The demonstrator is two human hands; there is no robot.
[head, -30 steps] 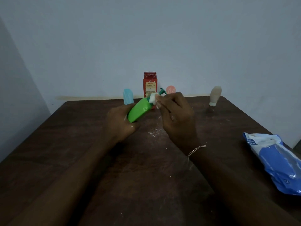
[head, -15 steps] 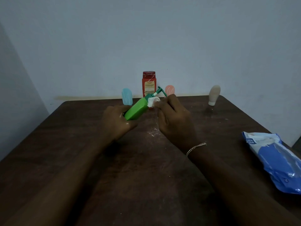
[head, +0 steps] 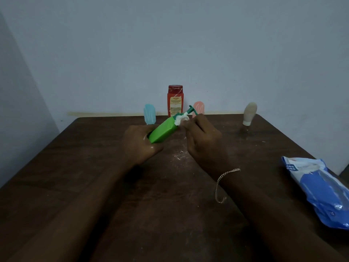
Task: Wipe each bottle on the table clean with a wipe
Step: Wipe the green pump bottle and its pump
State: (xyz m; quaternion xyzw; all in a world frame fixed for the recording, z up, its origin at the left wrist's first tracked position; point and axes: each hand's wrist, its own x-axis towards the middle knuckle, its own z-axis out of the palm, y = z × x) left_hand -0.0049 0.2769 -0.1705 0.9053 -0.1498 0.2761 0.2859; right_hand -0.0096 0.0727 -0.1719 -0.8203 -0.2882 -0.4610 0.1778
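My left hand grips the base of a green pump bottle, tilted with its dark green pump pointing up and to the right. My right hand pinches a small white wipe against the bottle's neck, just below the pump. At the table's far edge stand a red bottle, a light blue bottle, a pink bottle partly hidden behind the pump, and a beige bottle upside down on its white cap.
A blue and white pack of wipes lies at the right edge of the dark wooden table. White smears mark the tabletop between my hands. A pale wall rises right behind the table.
The wipe has slid from the bottle's shoulder up to the neck under the pump. The bottle has turned slightly in my left hand, and both hands stay in the same spot.
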